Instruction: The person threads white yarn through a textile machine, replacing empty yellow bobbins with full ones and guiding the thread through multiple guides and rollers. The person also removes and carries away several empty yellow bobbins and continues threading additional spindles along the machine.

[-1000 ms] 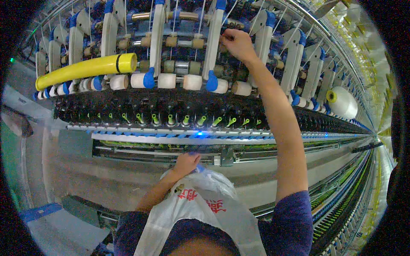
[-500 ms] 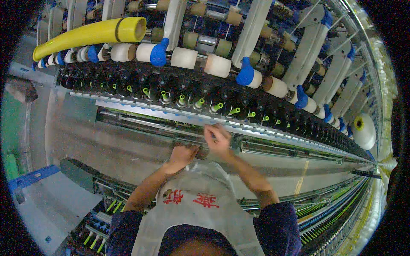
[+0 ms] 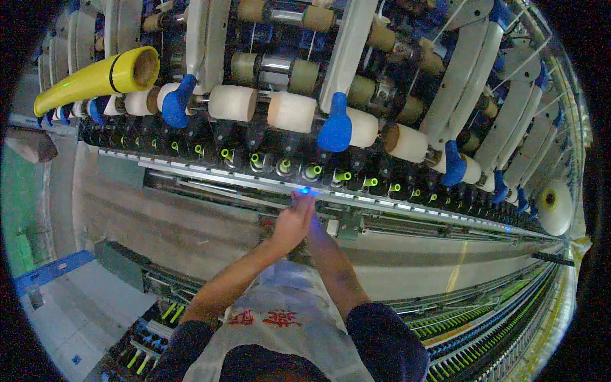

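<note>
Both hands meet at the front rail (image 3: pixel 248 179) of a spinning machine, just below its row of green-tipped spindles (image 3: pixel 313 171). My left hand (image 3: pixel 291 228) reaches up with its fingers bent and pressed together at the rail. Close beside it, my right hand (image 3: pixel 310 205) is partly covered by the left, its visible fingers closed. A small blue light (image 3: pixel 306 190) glows on the rail at the fingertips. Whatever the fingers hold, if anything, is too small to make out.
Above the spindles run white rollers (image 3: pixel 291 112) and grey arms with blue ends (image 3: pixel 335 124). A yellow tube (image 3: pixel 95 83) lies across the upper left. A white yarn cone (image 3: pixel 555 207) hangs at far right. Another machine (image 3: pixel 484 331) stands behind me, across the aisle floor (image 3: pixel 184 229).
My hands, apart before, have come together and moved up to the rail. The blue light has appeared there. My view has shifted nearer to the rollers.
</note>
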`<state>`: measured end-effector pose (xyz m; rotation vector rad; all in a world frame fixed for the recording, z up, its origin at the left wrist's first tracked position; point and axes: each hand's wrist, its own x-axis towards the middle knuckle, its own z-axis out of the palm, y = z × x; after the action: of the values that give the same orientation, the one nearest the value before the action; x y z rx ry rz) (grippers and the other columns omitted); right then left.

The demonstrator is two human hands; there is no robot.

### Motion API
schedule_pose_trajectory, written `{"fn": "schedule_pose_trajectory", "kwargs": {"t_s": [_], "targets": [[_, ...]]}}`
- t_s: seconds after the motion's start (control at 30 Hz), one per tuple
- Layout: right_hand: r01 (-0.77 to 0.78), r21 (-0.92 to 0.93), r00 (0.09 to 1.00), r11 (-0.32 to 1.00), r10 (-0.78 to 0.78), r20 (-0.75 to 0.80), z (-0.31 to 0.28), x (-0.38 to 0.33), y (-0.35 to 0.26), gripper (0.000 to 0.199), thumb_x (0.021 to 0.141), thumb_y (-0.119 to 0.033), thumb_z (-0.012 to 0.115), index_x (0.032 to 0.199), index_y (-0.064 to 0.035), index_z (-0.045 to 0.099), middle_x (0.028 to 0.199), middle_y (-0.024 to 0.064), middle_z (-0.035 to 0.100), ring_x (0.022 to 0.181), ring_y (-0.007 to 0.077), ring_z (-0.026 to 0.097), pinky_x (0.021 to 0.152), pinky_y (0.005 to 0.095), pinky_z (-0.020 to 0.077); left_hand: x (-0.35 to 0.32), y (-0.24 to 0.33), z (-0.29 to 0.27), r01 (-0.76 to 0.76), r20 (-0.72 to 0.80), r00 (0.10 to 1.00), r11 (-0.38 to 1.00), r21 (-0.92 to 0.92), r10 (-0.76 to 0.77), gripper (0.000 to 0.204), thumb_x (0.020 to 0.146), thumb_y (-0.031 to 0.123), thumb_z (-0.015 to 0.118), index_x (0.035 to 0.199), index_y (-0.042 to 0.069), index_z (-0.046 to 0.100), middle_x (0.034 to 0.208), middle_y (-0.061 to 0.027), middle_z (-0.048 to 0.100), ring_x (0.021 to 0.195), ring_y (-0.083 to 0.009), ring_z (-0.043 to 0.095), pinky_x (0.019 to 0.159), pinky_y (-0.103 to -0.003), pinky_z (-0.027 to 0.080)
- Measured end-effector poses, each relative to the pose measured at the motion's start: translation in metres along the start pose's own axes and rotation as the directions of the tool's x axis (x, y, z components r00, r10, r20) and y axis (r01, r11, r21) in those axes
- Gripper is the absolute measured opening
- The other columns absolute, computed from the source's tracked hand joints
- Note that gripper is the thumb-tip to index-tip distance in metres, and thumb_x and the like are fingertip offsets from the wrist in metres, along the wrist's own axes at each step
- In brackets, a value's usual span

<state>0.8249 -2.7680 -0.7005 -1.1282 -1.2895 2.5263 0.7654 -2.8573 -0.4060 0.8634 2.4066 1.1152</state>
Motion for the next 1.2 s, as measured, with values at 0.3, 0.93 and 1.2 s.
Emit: {"fn": "schedule_pose_trajectory", "kwargs": {"t_s": [0.3,0.93,1.2], "targets": [[-0.164,0.150,0.984,0.975,0.149,0.102,-0.014,-0.054,-0.053,0.018,0.084,-0.010,0.061,0.101,-0.0058,0.063,0.095,0.0058,0.064,0.082,0.0229,0.061,0.069,0.0380,0.0482,0.095,0.030,0.008,-0.111,-0.240,0.970,0.946,-0.304,0.037,0.028,0.090,0.007,0.051,0.115,-0.002,0.043,0.103,-0.0216,0.052,0.092,-0.0391,0.052,0.083,-0.043,0.043],[0.553,-0.397,0.828,0.733,-0.428,0.363,0.143,-0.295,-0.343,0.050,0.094,-0.040,0.049,0.122,0.0018,0.050,0.094,0.0127,0.066,0.074,0.0166,0.062,0.068,0.0297,0.0497,-0.016,0.113,-0.169,0.100,0.197,0.920,0.281,-0.954,0.339,0.085,0.083,0.004,0.062,0.147,0.018,0.007,0.125,-0.0187,0.054,0.114,-0.0258,0.054,0.094,-0.040,0.045],[0.530,-0.745,0.221,-0.404,-0.783,0.581,0.207,-0.212,-0.484,0.036,0.082,0.002,0.050,0.116,-0.0066,0.061,0.105,0.0212,0.062,0.089,0.0338,0.059,0.083,0.0381,0.0453,-0.040,0.093,-0.172,0.122,0.197,0.937,0.257,-0.959,0.288,0.099,0.081,0.011,0.068,0.147,0.021,-0.005,0.118,-0.0223,0.057,0.105,-0.0337,0.060,0.092,-0.046,0.046]]}}
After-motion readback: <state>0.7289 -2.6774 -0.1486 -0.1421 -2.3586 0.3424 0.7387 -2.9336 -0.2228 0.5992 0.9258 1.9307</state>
